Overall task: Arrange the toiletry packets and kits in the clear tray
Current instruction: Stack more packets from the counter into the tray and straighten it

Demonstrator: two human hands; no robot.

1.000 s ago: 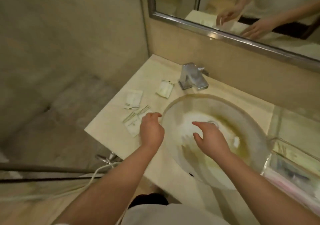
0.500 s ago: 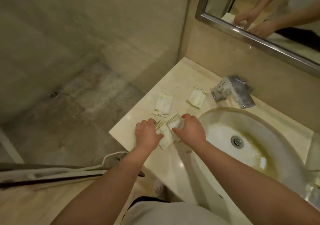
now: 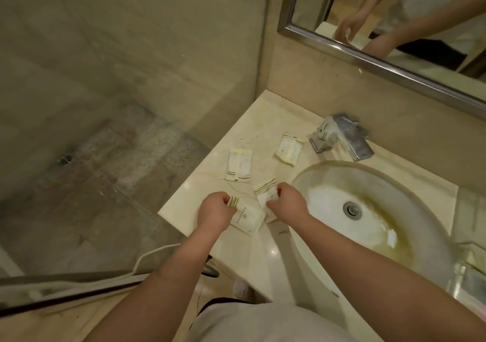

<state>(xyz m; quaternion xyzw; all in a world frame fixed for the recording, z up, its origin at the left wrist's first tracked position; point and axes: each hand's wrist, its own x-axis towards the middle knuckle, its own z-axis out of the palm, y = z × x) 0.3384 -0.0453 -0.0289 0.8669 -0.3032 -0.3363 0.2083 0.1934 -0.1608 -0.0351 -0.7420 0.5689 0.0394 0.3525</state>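
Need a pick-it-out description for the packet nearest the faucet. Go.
Start at the chrome faucet behind the sink basin. Just left of it on the beige counter lies a small white packet, tilted, with stripes at its far end. Unlike the packet farther left and the two being gripped, it sits closest to the faucet, untouched by either hand.

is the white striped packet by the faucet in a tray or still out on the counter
Out: the white striped packet lies flat on the beige marble counter, beside the chrome faucet.

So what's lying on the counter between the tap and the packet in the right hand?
One loose packet lies there on the counter, left of the tap and beyond the right hand; otherwise it is bare stone, per the head view.
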